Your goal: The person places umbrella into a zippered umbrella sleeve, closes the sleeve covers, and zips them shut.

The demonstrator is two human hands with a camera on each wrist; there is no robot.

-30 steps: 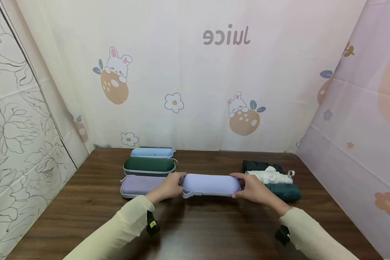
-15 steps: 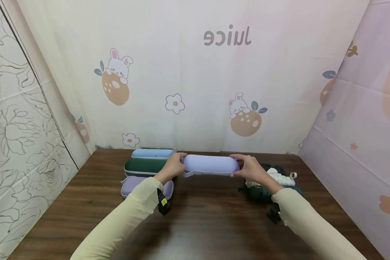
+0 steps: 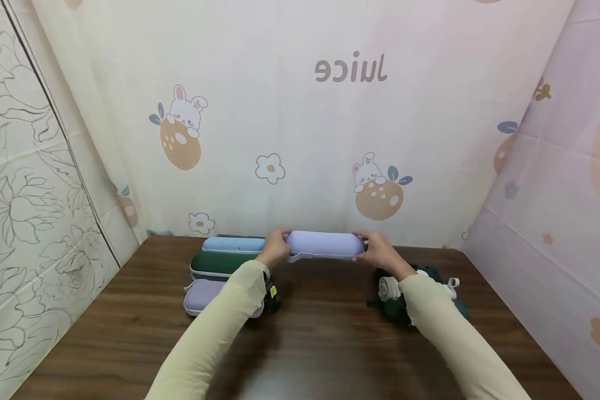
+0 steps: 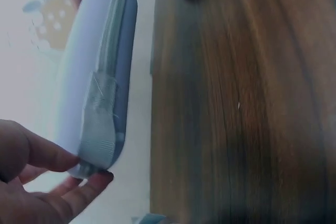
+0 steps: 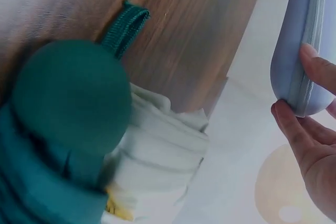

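Note:
A lavender zippered hard case (image 3: pixel 325 243) with rounded ends is held level above the back part of the table. My left hand (image 3: pixel 275 249) grips its left end, thumb and fingers around the tip. At the other end, my right hand (image 3: pixel 381 254) pinches it between thumb and fingers. The left wrist view shows the grey zipper and a grey strap (image 4: pixel 100 121) by the left end. Below my right forearm lie folded umbrellas, partly hidden: a dark green umbrella (image 5: pixel 71 95), a white umbrella (image 5: pixel 163 148) and a black one behind them.
At the left of the wooden table (image 3: pixel 320 339) are three closed cases in a column: light blue (image 3: pixel 232 244), dark green (image 3: pixel 220 262) and purple (image 3: pixel 202 294). My left sleeve covers part of the purple one. A printed curtain (image 3: pixel 310 122) hangs directly behind the table.
Both hands have lifted the lavender case and carried it away from me, toward the back edge. My sleeves now cover more of the purple case and the umbrellas.

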